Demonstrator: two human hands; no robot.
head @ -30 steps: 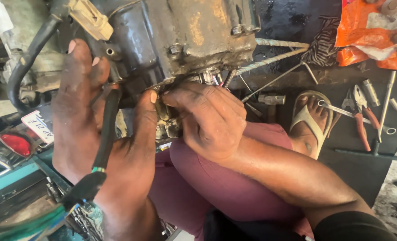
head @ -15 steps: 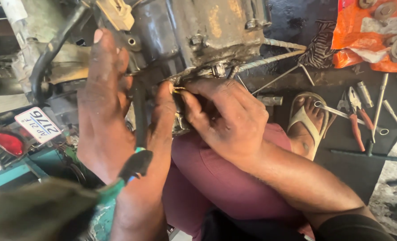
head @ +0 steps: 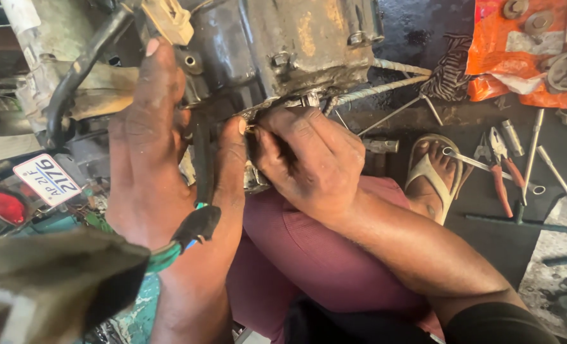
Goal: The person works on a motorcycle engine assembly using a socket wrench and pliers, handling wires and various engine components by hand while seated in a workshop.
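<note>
The right hand (head: 312, 162) is curled, its fingertips pressed together at the underside of a grimy engine casing (head: 290, 44); what it pinches cannot be made out. The left hand (head: 165, 153) is spread against the casing, thumb beside the right fingertips, a black hose (head: 202, 159) running between its fingers. On the floor to the right lie red-handled pliers (head: 498, 167) and a spanner (head: 487, 167).

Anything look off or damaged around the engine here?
Engine casing is grimy and rust-stained, with dried sealant or gasket residue along its lower edge. Both hands, left hand and right hand, are oil-blackened and pressed at that seam. Tools, including pliers, lie scattered on the oily floor beside a sandalled foot. No clear breakage visible.
</note>
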